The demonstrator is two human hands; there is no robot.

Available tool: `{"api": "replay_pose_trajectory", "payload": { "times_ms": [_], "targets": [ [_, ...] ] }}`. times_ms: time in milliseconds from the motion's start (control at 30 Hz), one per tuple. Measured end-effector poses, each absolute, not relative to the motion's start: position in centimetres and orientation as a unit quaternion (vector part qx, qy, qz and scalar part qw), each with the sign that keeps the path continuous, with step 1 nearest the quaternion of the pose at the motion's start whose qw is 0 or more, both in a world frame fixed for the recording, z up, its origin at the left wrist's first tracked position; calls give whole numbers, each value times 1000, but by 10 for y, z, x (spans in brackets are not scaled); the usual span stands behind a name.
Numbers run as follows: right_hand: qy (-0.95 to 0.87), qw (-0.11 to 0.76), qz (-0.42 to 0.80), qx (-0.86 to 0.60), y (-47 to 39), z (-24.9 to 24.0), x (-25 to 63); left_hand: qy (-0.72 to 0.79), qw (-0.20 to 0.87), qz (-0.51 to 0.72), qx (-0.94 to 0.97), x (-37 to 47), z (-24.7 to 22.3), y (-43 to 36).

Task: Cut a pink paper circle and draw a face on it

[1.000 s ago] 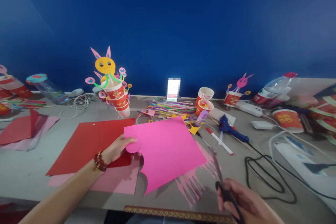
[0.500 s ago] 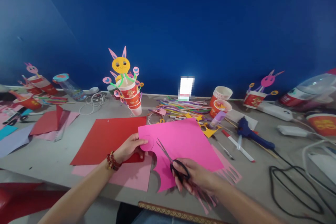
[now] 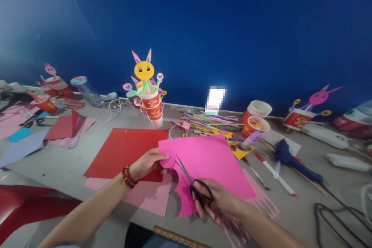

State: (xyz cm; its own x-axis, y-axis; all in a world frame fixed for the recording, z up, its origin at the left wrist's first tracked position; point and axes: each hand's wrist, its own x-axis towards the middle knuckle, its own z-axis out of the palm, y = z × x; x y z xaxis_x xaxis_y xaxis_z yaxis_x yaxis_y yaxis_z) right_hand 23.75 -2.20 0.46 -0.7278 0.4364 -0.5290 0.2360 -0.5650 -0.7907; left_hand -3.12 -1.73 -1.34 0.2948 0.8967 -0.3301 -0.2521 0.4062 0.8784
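At the near side of the table [image 3: 68, 170], mid-view, sits the bright pink sheet [image 3: 215, 162], its far L corner over the edge of the red sheet [image 3: 124, 143], its R part over a fringed pale pink scrap [image 3: 253, 183]. Your L hand [image 3: 147, 164] pinches it near that corner, thumb on top at the round outline [image 3: 172, 159], other fingers mostly hidden underneath. Your R hand [image 3: 219, 197] grips the scissors [image 3: 191, 180] by the black handles, blades slightly parted, tips right by the outline's R side; can't tell if both touch paper.

Handling: sheet looks v. light, thin card or stiff paper, prob. bends easily by the scalloped bite in its near L edge; narrow bits there could crease or tear. Doesn't look slippery, so a light pinch should do. Best hold: outline's L side, thumb + fingers clear of the blades; avoid pts beside the bite. Scissors prob. rigid, a bit heavier; keep to the handles, not the blades.
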Motion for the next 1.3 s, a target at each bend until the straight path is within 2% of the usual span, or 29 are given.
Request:
{"api": "replay_pose_trajectory", "payload": {
  "times_ms": [667, 1067, 1300],
  "targets": [
    [-527, 84, 785, -316, -10, 8, 229, 417, 719, 387, 400, -11, -1, -31],
    [-580, 76, 751, -306, -11, 19, 241, 438, 653, 463, 409, 9, 24, -47],
    [-600, 77, 745, -283, -13, 24, 241, 423, 653, 472, 414, 12, 30, -56]
  ]
}}
